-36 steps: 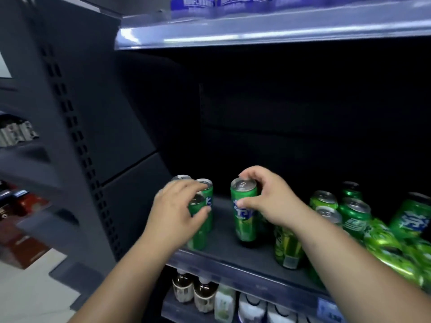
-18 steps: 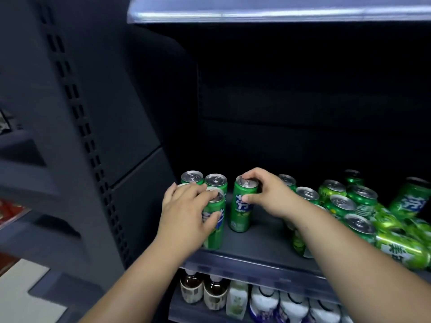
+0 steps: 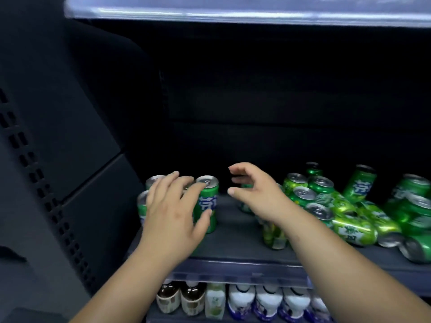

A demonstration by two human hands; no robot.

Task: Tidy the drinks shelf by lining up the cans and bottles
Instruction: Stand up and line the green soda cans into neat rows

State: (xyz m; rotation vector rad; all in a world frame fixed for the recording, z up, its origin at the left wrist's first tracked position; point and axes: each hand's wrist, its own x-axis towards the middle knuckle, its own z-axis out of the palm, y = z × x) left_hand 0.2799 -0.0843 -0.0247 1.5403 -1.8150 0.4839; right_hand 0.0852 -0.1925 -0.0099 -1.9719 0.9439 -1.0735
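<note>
Several upright green cans stand grouped at the left end of the dark shelf [image 3: 235, 243]. My left hand [image 3: 173, 213] lies spread over this group, fingers straight, with the thumb against the rightmost green can [image 3: 207, 201]. Just to the right, my right hand [image 3: 254, 190] hovers over the shelf, fingers loosely curved and holding nothing. It hides part of a can behind it. A jumble of green cans [image 3: 349, 210] fills the right side, some upright, several lying on their sides.
The shelf's dark side wall [image 3: 70, 159] rises at the left. Overhead runs a lit shelf edge [image 3: 233, 12]. On the shelf below stand brown bottles [image 3: 179, 297] and white bottles [image 3: 268, 301]. Bare shelf floor lies between the left group and the jumble.
My right hand has let go of the can it was holding; that can now stands beside the left group. My left hand has opened out over the group. The camera has moved closer.
</note>
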